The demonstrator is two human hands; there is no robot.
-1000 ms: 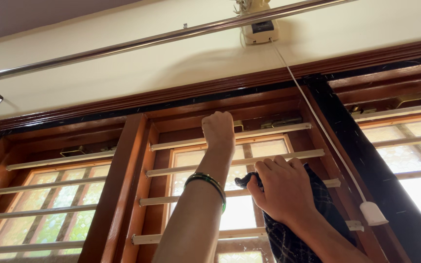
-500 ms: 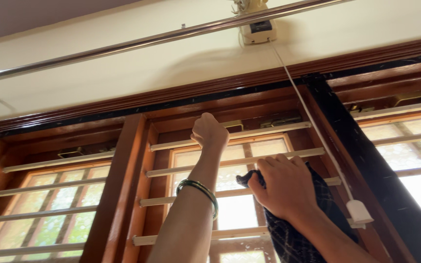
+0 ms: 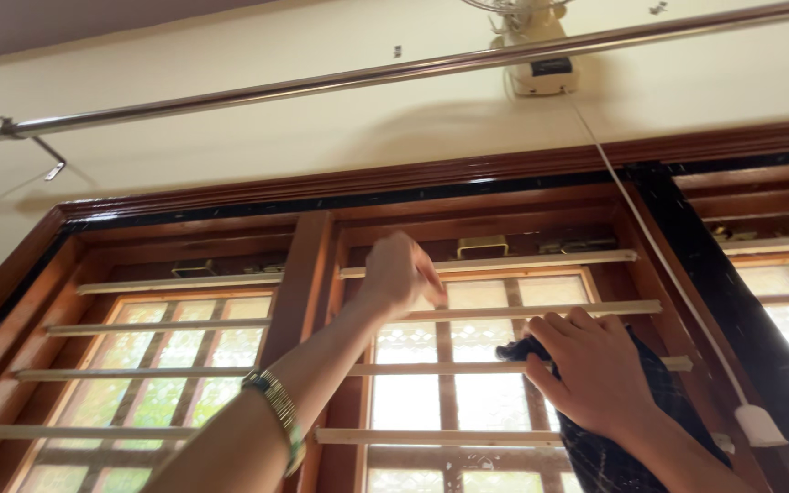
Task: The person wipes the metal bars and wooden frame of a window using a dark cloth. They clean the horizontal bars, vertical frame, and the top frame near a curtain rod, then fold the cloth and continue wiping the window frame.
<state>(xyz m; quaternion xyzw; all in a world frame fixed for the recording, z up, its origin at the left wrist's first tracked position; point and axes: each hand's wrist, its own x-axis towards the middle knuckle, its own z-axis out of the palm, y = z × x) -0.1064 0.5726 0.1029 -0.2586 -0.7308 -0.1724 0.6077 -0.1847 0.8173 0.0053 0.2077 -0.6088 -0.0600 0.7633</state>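
I look up at a wooden window frame [image 3: 308,274] crossed by pale horizontal bars [image 3: 541,310]. My left hand [image 3: 399,274], with a metal band on its wrist, is raised to the left end of the top bar; it is blurred by motion and its fingers look curled. My right hand [image 3: 591,374] lies with fingers spread over a dark checked cloth [image 3: 636,452] and presses it against the middle bars of the centre pane. The cloth hangs down below my palm, and a bunched corner [image 3: 513,350] sticks out at my fingertips.
A steel curtain rod [image 3: 367,78] runs across the wall above the window. From a white box [image 3: 541,68] by the rod a white cord [image 3: 650,246] slants down to a white plug-like end [image 3: 760,424] at the right. Brass latches [image 3: 481,246] sit at the frame's top.
My left hand has slid left along the top bar and is now blurred. My right hand stays on the cloth, a little lower. The view has tilted upward.
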